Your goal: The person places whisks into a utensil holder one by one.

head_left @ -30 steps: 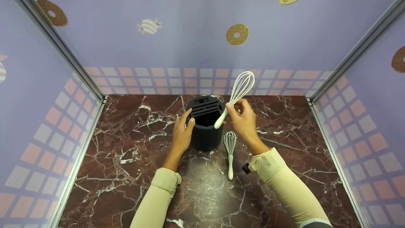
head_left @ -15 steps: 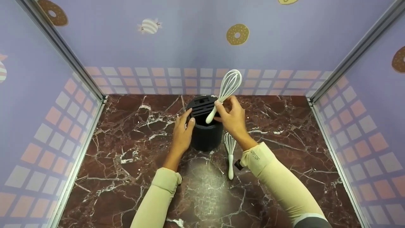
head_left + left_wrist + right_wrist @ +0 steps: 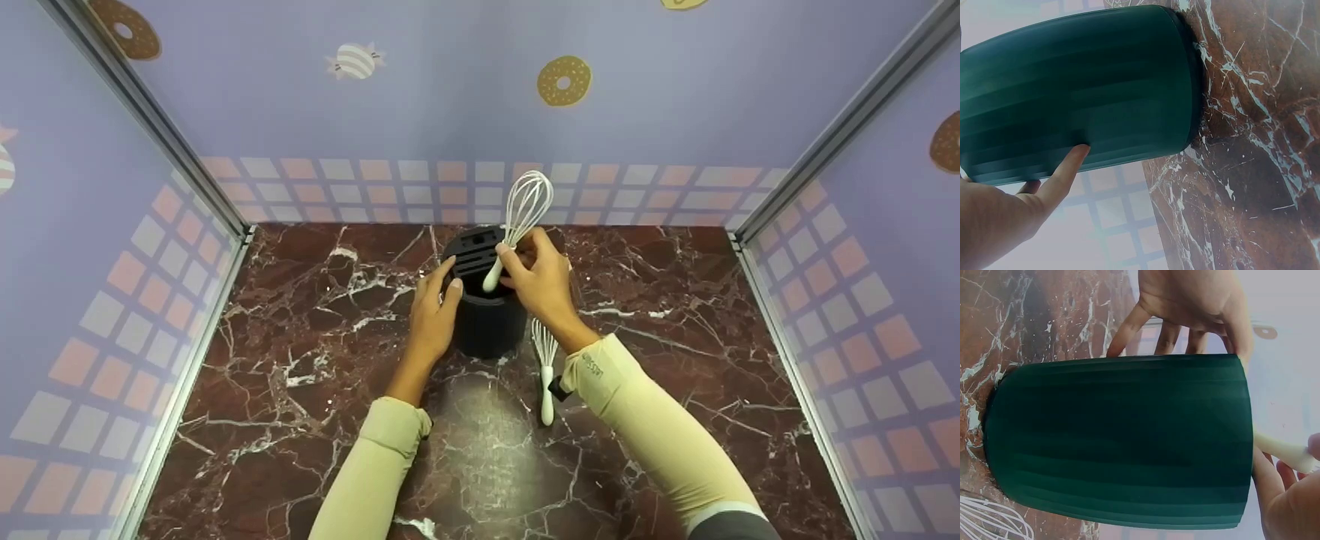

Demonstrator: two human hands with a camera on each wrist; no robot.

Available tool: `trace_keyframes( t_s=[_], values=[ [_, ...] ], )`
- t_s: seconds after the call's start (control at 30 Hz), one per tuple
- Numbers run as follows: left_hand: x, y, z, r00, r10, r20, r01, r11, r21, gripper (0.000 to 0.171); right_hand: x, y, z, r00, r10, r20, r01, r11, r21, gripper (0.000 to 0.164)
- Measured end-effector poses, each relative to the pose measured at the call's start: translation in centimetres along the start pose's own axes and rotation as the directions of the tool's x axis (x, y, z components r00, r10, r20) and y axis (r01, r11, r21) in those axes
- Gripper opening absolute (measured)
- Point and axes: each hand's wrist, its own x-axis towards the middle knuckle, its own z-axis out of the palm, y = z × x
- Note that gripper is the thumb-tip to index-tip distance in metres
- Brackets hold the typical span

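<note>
My right hand [image 3: 546, 274] pinches a white whisk [image 3: 527, 206] near where its wires meet the handle, wires up and slightly tilted. Its pale handle [image 3: 1283, 450] points down at the front opening of a ribbed utensil holder [image 3: 489, 330], black in the head view and dark green in the wrist views. In the right wrist view the handle's tip is hidden behind the rim. My left hand [image 3: 435, 311] rests against the holder's left side with fairly straight fingers, thumb by the rim. A second whisk [image 3: 547, 379] lies on the counter, its wires partly behind my right wrist.
The holder stands on a dark red marbled counter [image 3: 315, 435]. Behind it rises a purple wall [image 3: 450, 90] with a tile pattern. Side panels [image 3: 862, 247] close in left and right. The holder's top [image 3: 476, 247] has several narrow slots behind the front opening.
My right hand has moved left with the whisk, bringing the handle from the holder's right edge to over its front opening. The whisk is more upright. My left hand has stayed put.
</note>
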Motion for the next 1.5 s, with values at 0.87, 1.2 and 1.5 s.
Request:
trace_keyframes(
  t_s=[0.87,1.2,1.5],
  values=[
    [-0.07,-0.07,-0.09,1.0,0.001,0.007,-0.001,1.0,-0.016,0.047,-0.05,0.05,-0.24,1.0,0.021,0.012,-0.018,0.981,-0.195,0.057],
    [0.05,-0.12,0.03,1.0,0.011,-0.011,-0.011,1.0,0.009,0.046,-0.14,-0.11,-0.28,1.0,0.004,0.026,0.001,0.982,-0.191,0.063],
    [0.0,-0.13,0.02,1.0,0.003,0.003,-0.003,1.0,0.007,0.047,-0.28,0.08,-0.3,1.0,-0.005,0.026,0.009,0.985,-0.171,0.057]
  ],
)
